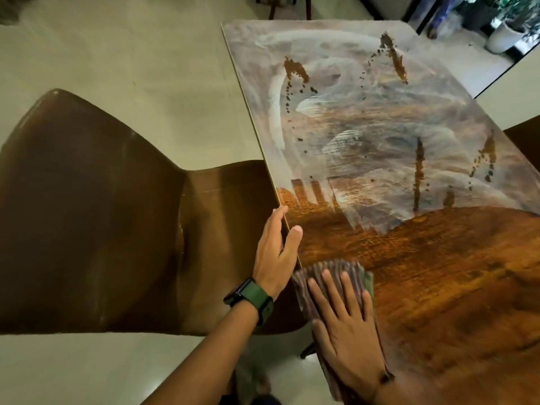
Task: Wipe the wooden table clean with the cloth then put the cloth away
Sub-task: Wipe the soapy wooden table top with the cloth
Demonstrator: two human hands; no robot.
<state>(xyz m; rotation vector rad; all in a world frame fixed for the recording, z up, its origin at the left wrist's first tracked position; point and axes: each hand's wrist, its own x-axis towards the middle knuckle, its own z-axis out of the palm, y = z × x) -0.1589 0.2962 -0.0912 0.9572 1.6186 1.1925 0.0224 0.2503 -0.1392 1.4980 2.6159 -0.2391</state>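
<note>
The wooden table (438, 273) fills the right half of the head view. Its far part is covered in whitish smeared film with dark streaks and droplets; the near part shows bare glossy brown wood. A striped, folded cloth (330, 268) lies at the table's near left edge. My right hand (347, 325) presses flat on the cloth, fingers spread. My left hand (277, 252), with a green watch at the wrist, grips the table's left edge, thumb on top and fingers over the side.
A brown moulded chair (102, 229) stands close against the table's left side on a pale floor. Another chair's edge (523, 127) shows at the right. A white planter (502, 36) and chair legs (274, 7) stand at the back.
</note>
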